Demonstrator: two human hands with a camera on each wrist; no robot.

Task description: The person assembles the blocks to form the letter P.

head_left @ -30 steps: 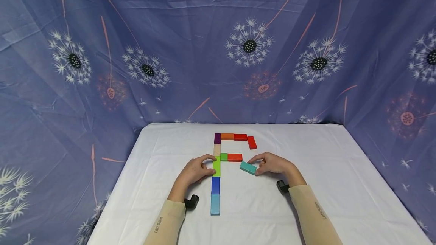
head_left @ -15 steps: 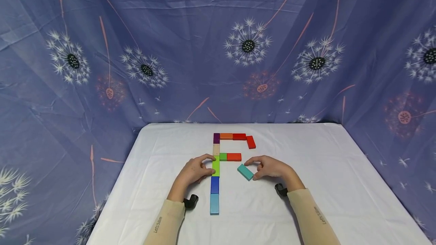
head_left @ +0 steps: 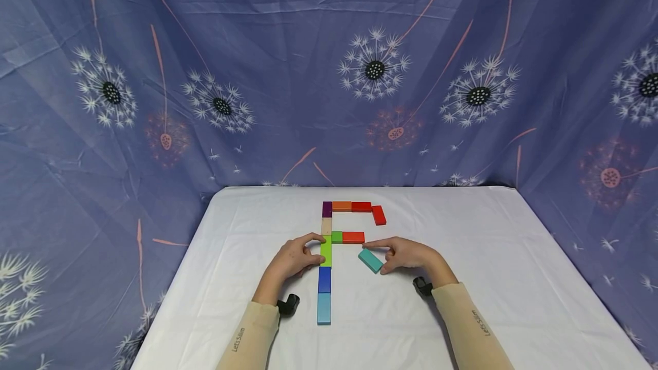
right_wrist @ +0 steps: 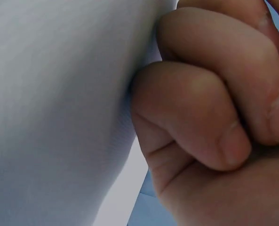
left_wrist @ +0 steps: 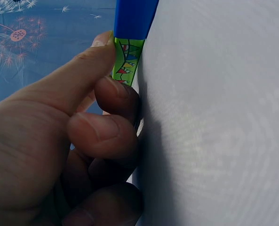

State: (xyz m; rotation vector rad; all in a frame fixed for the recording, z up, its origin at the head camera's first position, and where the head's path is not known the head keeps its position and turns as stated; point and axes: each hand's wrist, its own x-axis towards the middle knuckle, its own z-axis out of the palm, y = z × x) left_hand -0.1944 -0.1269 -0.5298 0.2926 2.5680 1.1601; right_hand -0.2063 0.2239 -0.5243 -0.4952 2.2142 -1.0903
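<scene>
My left hand (head_left: 293,257) rests at the left edge of a lime green block (head_left: 327,251), index finger and thumb spread along it. In the left wrist view, thumb and fingers lie by the green block's patterned side (left_wrist: 126,61). My right hand (head_left: 408,253) has its index finger stretched to the near right corner of a red block (head_left: 353,237). Its thumb is at the lower right end of a slanted teal block (head_left: 370,260); the other fingers are curled under. The right wrist view has only curled fingers (right_wrist: 191,113) against the white cloth.
The lime block belongs to a column with purple (head_left: 327,209), beige (head_left: 326,226), blue (head_left: 324,280) and light blue (head_left: 324,308) blocks. A top row holds an orange block (head_left: 341,206), a red block (head_left: 361,207) and a tilted red one (head_left: 378,215). A small green block (head_left: 336,237) joins the column.
The teal block has turned steeper and shifted slightly left. My right index finger has moved from the teal block's right side to the red block's corner. The left hand stays put.
</scene>
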